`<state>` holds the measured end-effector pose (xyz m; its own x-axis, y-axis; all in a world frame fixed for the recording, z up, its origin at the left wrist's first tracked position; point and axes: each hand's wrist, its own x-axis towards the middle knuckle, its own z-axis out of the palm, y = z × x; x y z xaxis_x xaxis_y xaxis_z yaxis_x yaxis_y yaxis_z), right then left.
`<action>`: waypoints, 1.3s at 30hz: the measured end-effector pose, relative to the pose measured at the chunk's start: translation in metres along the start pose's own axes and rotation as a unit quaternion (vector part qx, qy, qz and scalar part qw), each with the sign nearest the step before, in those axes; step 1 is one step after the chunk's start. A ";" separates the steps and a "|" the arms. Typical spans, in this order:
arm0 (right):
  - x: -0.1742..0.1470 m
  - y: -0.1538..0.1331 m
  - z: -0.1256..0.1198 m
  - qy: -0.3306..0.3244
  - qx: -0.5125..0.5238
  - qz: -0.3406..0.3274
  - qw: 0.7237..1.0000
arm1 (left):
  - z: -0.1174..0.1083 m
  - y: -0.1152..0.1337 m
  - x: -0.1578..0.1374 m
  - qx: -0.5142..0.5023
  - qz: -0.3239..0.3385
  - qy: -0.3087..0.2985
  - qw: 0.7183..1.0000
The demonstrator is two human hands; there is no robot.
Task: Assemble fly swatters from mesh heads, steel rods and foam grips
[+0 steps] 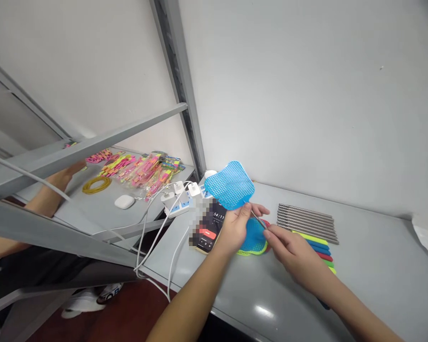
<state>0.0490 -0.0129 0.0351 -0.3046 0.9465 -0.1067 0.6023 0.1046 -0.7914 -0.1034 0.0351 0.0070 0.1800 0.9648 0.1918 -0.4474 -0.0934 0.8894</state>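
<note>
A blue perforated fly swatter head (231, 185) is raised above the table, with my left hand (235, 229) closed around its neck. My right hand (293, 251) pinches a thin metal rod (258, 219), whose upper end meets the neck of the swatter head. Whether the rod sits inside the neck is hidden by my left fingers. Under my hands lies a stack of swatter heads (254, 237) in blue, with yellow-green and red edges showing. Several metal rods (306, 222) lie side by side to the right. Coloured handles (323, 254) in yellow, blue, red and green lie partly behind my right hand.
A phone (219, 212) stands left of my hands, near a power strip (180, 207) with chargers and white cables. A grey metal rack (185, 90) divides off another table, which holds pink and yellow packets (146, 171), a yellow coil (97, 185) and another person's arm (52, 192).
</note>
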 end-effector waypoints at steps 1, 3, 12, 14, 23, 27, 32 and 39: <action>-0.004 0.002 0.000 -0.011 0.006 0.007 1.000 | -0.002 0.001 0.002 -0.012 0.013 0.022 1.000; -0.013 0.005 0.000 -0.032 0.012 0.017 0.999 | -0.007 0.003 0.005 -0.037 0.037 0.056 0.997; -0.049 0.018 -0.007 -0.018 0.011 0.087 0.996 | 0.023 0.001 0.015 -0.111 0.027 0.073 0.991; -0.050 0.024 -0.010 -0.001 0.019 0.093 0.995 | 0.043 -0.006 0.012 -0.115 0.012 0.084 0.990; -0.052 0.024 -0.032 0.050 0.056 0.102 0.992 | 0.094 -0.012 0.000 -0.117 -0.045 -0.006 0.992; -0.057 0.027 -0.033 0.046 0.059 0.095 0.993 | 0.093 -0.002 0.013 -0.148 -0.035 0.023 0.988; -0.073 0.039 -0.033 0.044 0.024 0.084 0.995 | 0.087 0.013 0.032 -0.164 0.007 0.057 0.985; -0.094 0.047 -0.038 0.035 -0.007 0.098 0.995 | 0.083 0.026 0.056 -0.165 0.067 0.071 0.981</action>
<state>0.1337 -0.0850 0.0302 -0.1284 0.9679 -0.2161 0.6548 -0.0810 -0.7515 -0.0323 0.0665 0.0751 -0.0138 0.9762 0.2166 -0.7220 -0.1596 0.6732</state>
